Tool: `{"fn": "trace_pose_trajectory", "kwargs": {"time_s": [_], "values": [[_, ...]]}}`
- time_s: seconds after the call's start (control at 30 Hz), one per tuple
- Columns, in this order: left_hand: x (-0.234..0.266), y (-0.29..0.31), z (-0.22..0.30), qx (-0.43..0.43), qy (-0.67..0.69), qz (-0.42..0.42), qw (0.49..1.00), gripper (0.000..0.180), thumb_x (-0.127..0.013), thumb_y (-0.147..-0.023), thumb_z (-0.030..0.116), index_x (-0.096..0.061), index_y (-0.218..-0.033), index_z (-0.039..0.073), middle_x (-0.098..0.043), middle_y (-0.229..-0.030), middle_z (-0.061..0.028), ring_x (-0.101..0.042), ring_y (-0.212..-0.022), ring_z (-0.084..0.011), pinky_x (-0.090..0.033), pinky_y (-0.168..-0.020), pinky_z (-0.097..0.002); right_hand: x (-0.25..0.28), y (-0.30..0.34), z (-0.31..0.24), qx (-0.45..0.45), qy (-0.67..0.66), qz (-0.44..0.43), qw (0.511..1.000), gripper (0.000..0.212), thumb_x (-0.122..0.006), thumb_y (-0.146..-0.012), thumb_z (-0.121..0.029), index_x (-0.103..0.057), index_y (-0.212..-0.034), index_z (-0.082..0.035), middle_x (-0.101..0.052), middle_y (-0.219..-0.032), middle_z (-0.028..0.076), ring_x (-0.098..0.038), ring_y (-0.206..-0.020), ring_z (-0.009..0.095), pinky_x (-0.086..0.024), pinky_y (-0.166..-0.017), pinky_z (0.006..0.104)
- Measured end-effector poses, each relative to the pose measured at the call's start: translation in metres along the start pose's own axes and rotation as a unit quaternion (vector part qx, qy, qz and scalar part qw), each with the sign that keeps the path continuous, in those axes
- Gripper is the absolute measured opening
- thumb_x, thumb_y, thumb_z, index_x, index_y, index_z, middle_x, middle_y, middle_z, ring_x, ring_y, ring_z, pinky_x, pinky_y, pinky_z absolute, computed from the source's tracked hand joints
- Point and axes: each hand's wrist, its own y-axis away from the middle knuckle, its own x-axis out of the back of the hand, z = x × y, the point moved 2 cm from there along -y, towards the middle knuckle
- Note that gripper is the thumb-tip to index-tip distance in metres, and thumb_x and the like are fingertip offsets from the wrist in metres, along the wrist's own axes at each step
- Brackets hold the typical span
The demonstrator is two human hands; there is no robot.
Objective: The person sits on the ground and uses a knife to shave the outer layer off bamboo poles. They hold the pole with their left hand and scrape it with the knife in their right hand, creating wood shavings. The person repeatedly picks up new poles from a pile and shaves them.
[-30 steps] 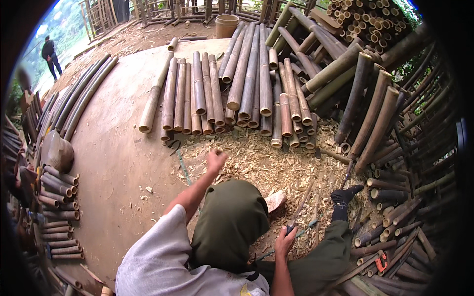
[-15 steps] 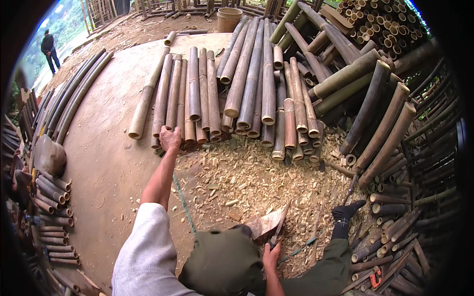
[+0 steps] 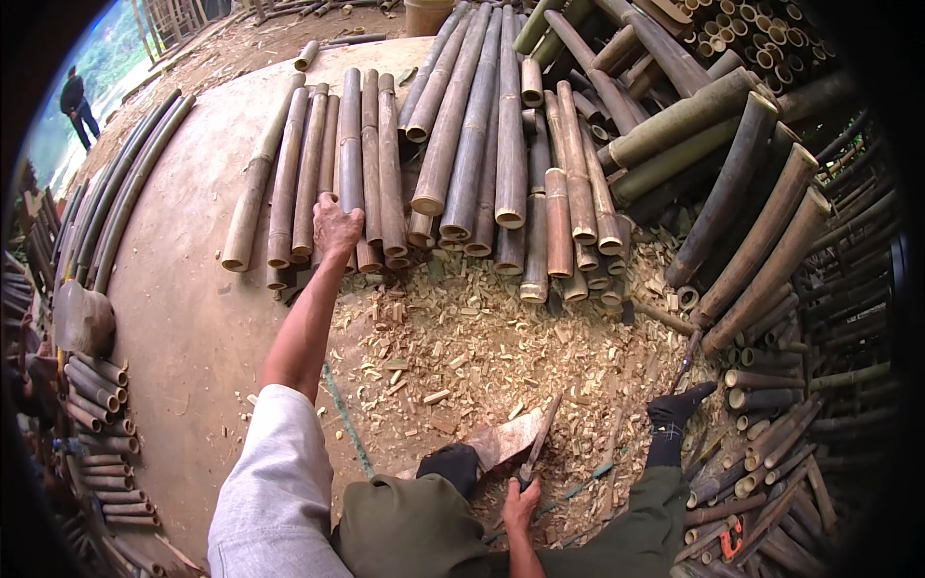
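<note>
My left hand [image 3: 337,228] reaches out to the row of bamboo poles, its fingers bent round the near part of a brown bamboo pole [image 3: 330,144]. A darker bamboo pole [image 3: 351,135] lies close beside that hand on the right. My right hand [image 3: 521,504] is closed on the dark handle of a long-bladed knife [image 3: 545,426], held low between my legs with the blade pointing up and away. Behind the blade sits a pale, hewn wooden block [image 3: 506,440].
Wood chips [image 3: 462,337] cover the ground ahead of me. Thick bamboo poles [image 3: 761,241] lean at the right, near an orange-handled tool [image 3: 732,537]. Short bamboo pieces [image 3: 96,385] and a rounded stone [image 3: 84,320] lie left. A person [image 3: 79,106] stands far left.
My left hand has shifted slightly right and farther along the row, from a pole's near end to higher up on a neighbouring pole. The knife stays in my right hand.
</note>
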Motion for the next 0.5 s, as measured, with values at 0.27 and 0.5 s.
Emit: {"fn": "trace_pose_trajectory", "kwargs": {"time_s": [0.27, 0.5], "values": [[0.004, 0.07, -0.065, 0.069, 0.138, 0.025, 0.988, 0.046, -0.074, -0.077, 0.021, -0.056, -0.113, 0.0, -0.067, -0.109, -0.021, -0.067, -0.102, -0.0337, -0.054, -0.089, -0.0469, -0.007, -0.001, 0.003, 0.035, -0.018, 0.015, 0.999, 0.053, -0.066, -0.092, -0.027, -0.056, -0.129, 0.009, -0.062, -0.112, 0.033, -0.061, -0.105, 0.051, -0.047, -0.094, 0.0538], [0.011, 0.117, -0.022, -0.039, 0.131, -0.004, 0.991, 0.048, -0.077, -0.081, 0.025, -0.058, -0.118, 0.001, -0.064, -0.104, -0.0135, -0.064, -0.09, -0.0234, -0.053, -0.073, -0.0407, -0.011, -0.01, 0.029, 0.03, -0.04, 0.019, 0.999, 0.054, -0.066, -0.091, -0.027, -0.056, -0.13, 0.008, -0.064, -0.109, 0.032, -0.062, -0.102, 0.052, -0.048, -0.092, 0.054]]}}
